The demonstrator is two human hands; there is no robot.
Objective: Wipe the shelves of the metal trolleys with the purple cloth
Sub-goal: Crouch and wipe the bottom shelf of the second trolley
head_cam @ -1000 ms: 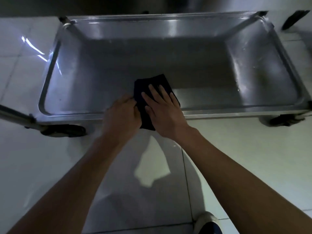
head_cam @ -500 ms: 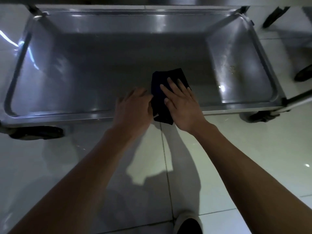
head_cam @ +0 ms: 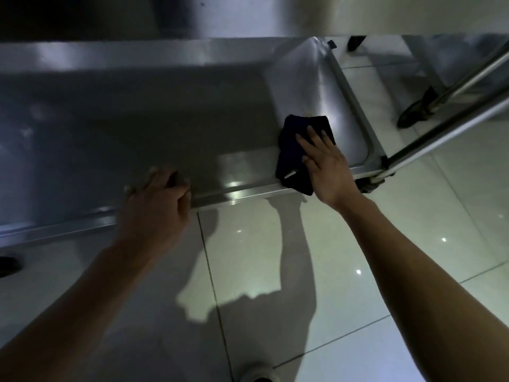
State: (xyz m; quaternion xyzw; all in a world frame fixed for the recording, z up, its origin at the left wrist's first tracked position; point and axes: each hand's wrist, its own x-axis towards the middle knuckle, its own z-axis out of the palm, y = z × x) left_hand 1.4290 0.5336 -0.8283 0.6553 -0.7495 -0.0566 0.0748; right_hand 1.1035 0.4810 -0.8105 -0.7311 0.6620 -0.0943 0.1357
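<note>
The person's right hand [head_cam: 327, 166] lies flat on the purple cloth [head_cam: 293, 150], its fingers [head_cam: 314, 135] straight and spread, pressing the cloth onto the bottom shelf [head_cam: 165, 128] of the metal trolley at about 2 o'clock from the middle of the view. The cloth looks almost black in the dim light; its near end hangs over the shelf's front rim [head_cam: 242, 193], close to the right corner. The left hand [head_cam: 157, 205] sits on the same rim at about 9 o'clock from the right hand, well apart from the cloth, its fingers curled over the edge and gripping it. A trolley leg [head_cam: 440, 130] slants away at 2 o'clock over the glossy tiled floor [head_cam: 358, 257], and a shoe tip [head_cam: 257, 373] shows at 6 o'clock.
</note>
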